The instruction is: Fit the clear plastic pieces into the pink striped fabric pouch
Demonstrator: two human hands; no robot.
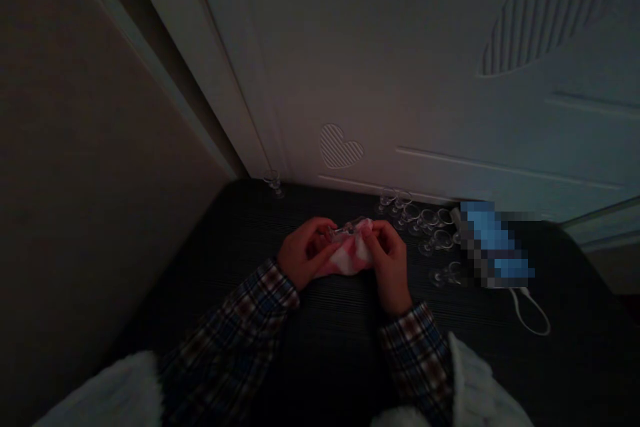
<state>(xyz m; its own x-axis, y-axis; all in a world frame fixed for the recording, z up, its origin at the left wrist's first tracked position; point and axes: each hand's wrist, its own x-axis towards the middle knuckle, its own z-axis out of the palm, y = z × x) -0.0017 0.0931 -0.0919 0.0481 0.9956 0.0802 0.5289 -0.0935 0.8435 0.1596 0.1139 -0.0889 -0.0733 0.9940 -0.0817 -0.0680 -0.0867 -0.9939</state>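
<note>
Between my hands is a small clear stemmed glass point(346, 228), lying sideways and partly covered by a pink and white cloth point(345, 258). My left hand point(303, 252) is closed on the foot end of the glass, fingers curled at its left. The cloth is pinched in my right hand point(389, 258) against the right end of the glass. Lower folds of the cloth hang down to the dark table. Dim light hides exactly how my fingertips meet the glass.
Several similar small glasses point(411, 215) stand at the back right of the dark table point(330, 340); one lies on its side point(447, 275). A lone glass point(273, 182) stands at the back left. A phone point(495, 240) with a white cable point(531, 323) is at the right. A white panel point(300, 47) rises behind.
</note>
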